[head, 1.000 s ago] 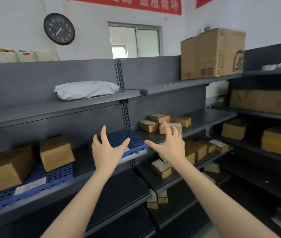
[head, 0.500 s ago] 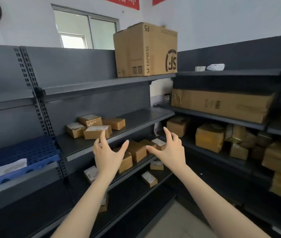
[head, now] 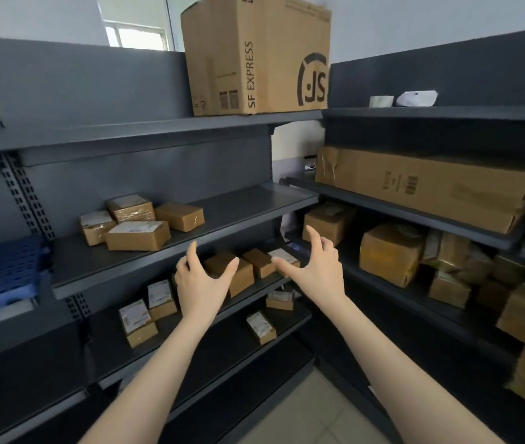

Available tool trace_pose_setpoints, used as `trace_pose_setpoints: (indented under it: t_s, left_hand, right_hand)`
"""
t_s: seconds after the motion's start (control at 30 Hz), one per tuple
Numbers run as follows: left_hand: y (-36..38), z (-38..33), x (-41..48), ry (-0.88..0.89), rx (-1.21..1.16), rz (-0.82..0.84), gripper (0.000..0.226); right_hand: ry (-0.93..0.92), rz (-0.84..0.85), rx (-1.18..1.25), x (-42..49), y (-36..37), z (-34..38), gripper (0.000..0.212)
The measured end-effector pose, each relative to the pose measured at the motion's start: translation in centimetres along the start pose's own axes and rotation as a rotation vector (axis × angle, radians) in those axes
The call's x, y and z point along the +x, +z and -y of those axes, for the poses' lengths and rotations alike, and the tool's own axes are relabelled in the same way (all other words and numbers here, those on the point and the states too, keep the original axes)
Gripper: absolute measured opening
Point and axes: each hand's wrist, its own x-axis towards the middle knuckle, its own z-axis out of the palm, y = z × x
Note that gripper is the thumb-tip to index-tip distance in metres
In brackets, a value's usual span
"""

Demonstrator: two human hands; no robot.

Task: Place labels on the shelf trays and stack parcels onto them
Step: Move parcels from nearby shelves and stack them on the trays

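grey shelves hold cardboard parcels.

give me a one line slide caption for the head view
Both hands, left and right, open and empty, reach toward small parcels on dark corner shelving.
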Motion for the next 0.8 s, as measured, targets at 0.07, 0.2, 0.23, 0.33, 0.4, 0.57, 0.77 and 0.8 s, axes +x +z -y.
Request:
trace_pose_setpoints:
  t_s: [0.07,0.2,0.23,0.33,0.4,0.57,0.77,0.8]
  left_hand:
    - [2.2,0.0,1.2,-0.021,-0.016,-0.021,0.092]
    - [7.2,-1.1,4.5,-0.033,-0.037,-0.067,0.091]
    - [8.5,-1.4,5.2,-0.041,-0.039,-0.067,0.090]
    - [12.1,-2.3,6.6,-0.072,-0.054,-0.060,0.089]
    - [13.8,-2.9,7.5,-0.083,-0.048,-0.065,0.088]
    - [15.6,-3.5,8.7,-0.112,-0.007,-0.098,0.084]
    - [15.8,-2.5,8.7,-0.196,0.071,-0.200,0.083]
    - [15.8,-2.4,8.6,-0.209,0.079,-0.217,0.085]
  right_hand:
    - [-0.030,0.030,0.006,2.1,0.8,-1.1,0.093]
    - [-0.055,0.084,-0.008,7.2,1.8,-3.5,0.094]
    - [-0.060,0.091,-0.027,8.4,2.0,-4.2,0.094]
    - [-0.058,0.103,-0.058,11.3,2.4,-5.8,0.094]
    - [-0.048,0.111,-0.053,13.1,2.4,-6.6,0.095]
    - [-0.060,0.164,-0.038,16.6,2.9,-8.4,0.095]
    - [-0.149,0.231,0.037,19.0,5.5,-8.5,0.093]
    - [-0.170,0.244,0.052,19.3,5.9,-8.5,0.093]
